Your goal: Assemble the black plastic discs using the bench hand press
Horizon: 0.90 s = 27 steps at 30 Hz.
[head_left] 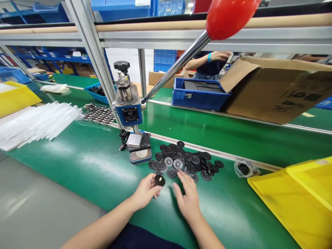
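My left hand point(145, 191) is closed on a small round black part point(160, 180) with a pale piece at its centre, held above the green bench point(109, 176). Close to the near edge of a heap of black plastic discs point(192, 168) is my right hand point(187, 193), fingers spread, with nothing seen in it. Its fingertips reach the discs; whether they touch is unclear. Two greyer discs point(177, 164) lie at the front of the heap. Just left of the heap stands a blue hand press point(129, 114), with a white round piece point(141, 153) at its base.
The press's lever with a red knob point(230, 17) slants up over the bench. A yellow bin point(298, 193) is at right, beside a bag of black parts point(243, 168). White strips point(49, 121) and rows of metal parts point(100, 114) lie left. Beyond the rail, a co-worker's hand point(220, 56) shows.
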Each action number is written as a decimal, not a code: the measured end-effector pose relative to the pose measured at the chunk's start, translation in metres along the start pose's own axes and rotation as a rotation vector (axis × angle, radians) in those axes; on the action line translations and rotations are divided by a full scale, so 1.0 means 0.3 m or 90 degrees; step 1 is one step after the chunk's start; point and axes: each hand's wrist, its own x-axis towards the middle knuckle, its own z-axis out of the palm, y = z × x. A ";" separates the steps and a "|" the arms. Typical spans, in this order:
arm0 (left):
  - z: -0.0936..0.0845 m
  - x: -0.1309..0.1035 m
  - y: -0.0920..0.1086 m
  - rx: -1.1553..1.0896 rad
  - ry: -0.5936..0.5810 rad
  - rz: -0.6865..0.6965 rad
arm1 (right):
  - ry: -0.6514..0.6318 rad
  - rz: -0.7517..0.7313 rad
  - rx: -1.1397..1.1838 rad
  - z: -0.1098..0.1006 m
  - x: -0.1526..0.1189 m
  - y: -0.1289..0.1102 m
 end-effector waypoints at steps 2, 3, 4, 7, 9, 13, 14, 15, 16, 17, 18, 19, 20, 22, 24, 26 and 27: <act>0.000 0.000 -0.001 0.001 0.001 -0.005 | 0.069 0.057 -0.115 -0.026 0.037 0.078; 0.002 -0.001 0.000 0.004 -0.001 -0.008 | 0.085 0.082 -0.156 -0.040 0.054 0.117; 0.004 -0.001 0.002 0.009 -0.002 -0.011 | 0.092 0.103 -0.187 -0.053 0.070 0.151; 0.008 -0.006 0.006 0.025 -0.007 -0.008 | 0.108 0.158 -0.236 -0.084 0.099 0.227; 0.009 -0.010 0.006 0.038 -0.005 -0.001 | 0.126 0.193 -0.266 -0.099 0.104 0.258; 0.007 -0.017 0.005 0.050 -0.008 0.004 | 0.161 0.242 -0.295 -0.122 0.088 0.312; 0.007 -0.017 0.005 0.050 -0.010 0.003 | 0.167 0.244 -0.294 -0.126 0.081 0.328; 0.007 -0.018 0.005 0.050 -0.012 0.002 | 0.171 0.241 -0.289 -0.131 0.075 0.344; 0.007 -0.018 0.006 0.051 -0.013 0.001 | 0.172 0.233 -0.281 -0.136 0.069 0.360; 0.007 -0.018 0.006 0.053 -0.013 0.001 | 0.174 0.223 -0.272 -0.141 0.065 0.374; 0.007 -0.018 0.006 0.055 -0.013 0.001 | 0.176 0.212 -0.261 -0.147 0.062 0.385; 0.007 -0.019 0.007 0.058 -0.014 0.002 | 0.180 0.203 -0.251 -0.153 0.061 0.392; 0.007 -0.019 0.007 0.061 -0.015 0.003 | 0.186 0.195 -0.240 -0.160 0.061 0.393; 0.006 -0.021 0.008 0.063 -0.016 0.003 | 0.207 0.183 -0.219 -0.173 0.062 0.372; 0.006 -0.023 0.010 0.063 -0.019 0.001 | 0.225 0.164 -0.194 -0.178 0.060 0.318; 0.007 -0.024 0.013 0.058 -0.020 0.004 | 0.207 0.122 -0.159 -0.167 0.047 0.240; 0.008 -0.024 0.015 0.055 -0.016 0.013 | 0.179 0.092 -0.137 -0.153 0.036 0.198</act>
